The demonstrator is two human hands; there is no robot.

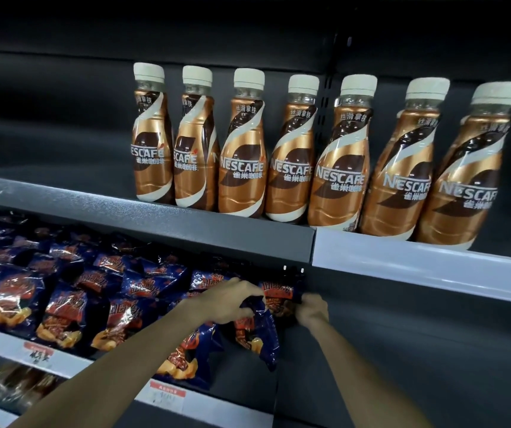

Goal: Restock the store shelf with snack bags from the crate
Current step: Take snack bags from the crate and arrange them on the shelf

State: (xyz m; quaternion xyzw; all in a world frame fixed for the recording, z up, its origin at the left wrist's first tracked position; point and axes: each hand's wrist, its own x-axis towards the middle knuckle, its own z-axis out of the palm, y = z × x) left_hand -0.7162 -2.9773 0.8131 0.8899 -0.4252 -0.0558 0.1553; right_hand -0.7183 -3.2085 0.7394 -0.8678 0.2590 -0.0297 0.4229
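Observation:
Several dark blue snack bags (63, 316) with red and orange print lie in rows on the lower shelf (10, 341). At the right end of the rows my left hand (229, 301) grips the top of one blue snack bag (257, 338) that leans at the front of the shelf. My right hand (311, 310) holds the right edge of another snack bag (279, 296) standing just behind it. Both forearms reach in from the bottom of the view. The crate is out of view.
The upper shelf (186, 220) carries a row of several gold Nescafe bottles (242, 159); its front lip hangs just above my hands. White price strips with red tags (167, 395) run along the lower shelf's front. Bare dark shelf lies right of the bags.

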